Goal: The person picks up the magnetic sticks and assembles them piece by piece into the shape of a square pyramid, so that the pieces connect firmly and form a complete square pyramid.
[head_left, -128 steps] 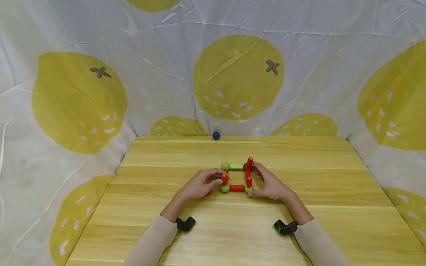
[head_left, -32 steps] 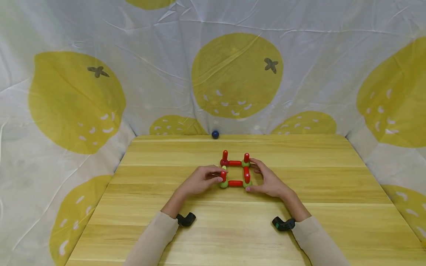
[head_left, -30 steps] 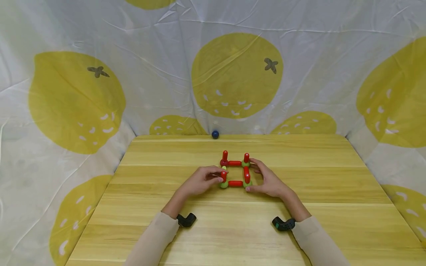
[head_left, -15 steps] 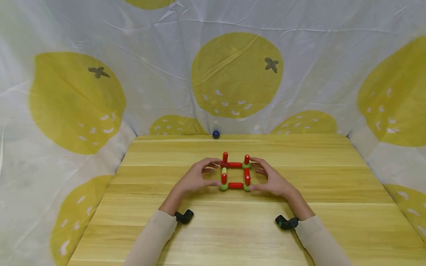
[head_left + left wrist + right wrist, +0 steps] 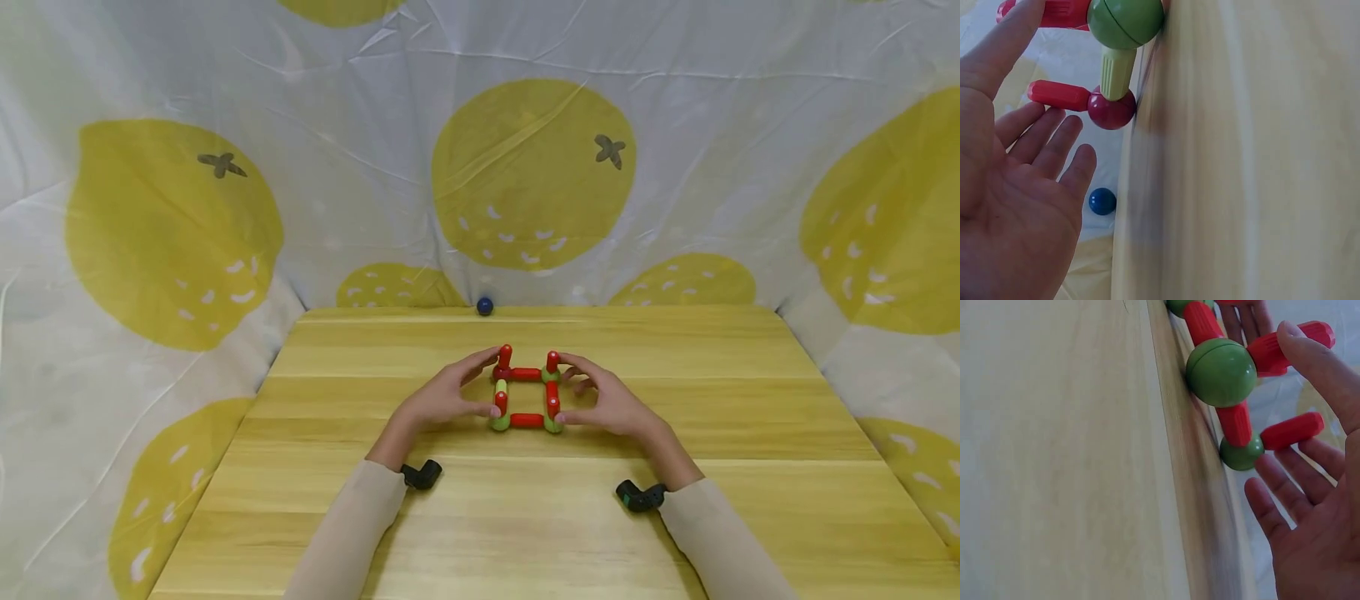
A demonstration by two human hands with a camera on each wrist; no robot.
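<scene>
A square frame of magnetic building rods and balls stands on the table, its front rod (image 5: 527, 421) red, its left rod (image 5: 1116, 72) yellow-green. Green balls (image 5: 1221, 372) form three corners; a dark red ball (image 5: 1112, 108) forms the back left one. From each corner a red rod rises upright. My left hand (image 5: 445, 395) touches the left uprights, thumb on the front left rod (image 5: 1063, 14) and fingertips at the back left rod (image 5: 1059, 95). On the other side my right hand (image 5: 611, 403) has its thumb on the front right rod (image 5: 1267, 351) and fingers by the back right rod (image 5: 1292, 431).
A dark blue ball (image 5: 484, 307) sits at the back edge of the wooden table (image 5: 525, 525). Behind and at the sides hangs a white cloth (image 5: 360, 167) printed with lemons. Each wrist wears a black camera (image 5: 641, 497).
The frame has been turned, bringing the dark red ball from back right to back left. More red uprights now stand on it. My left fingers have moved from the front left upright toward the back left one.
</scene>
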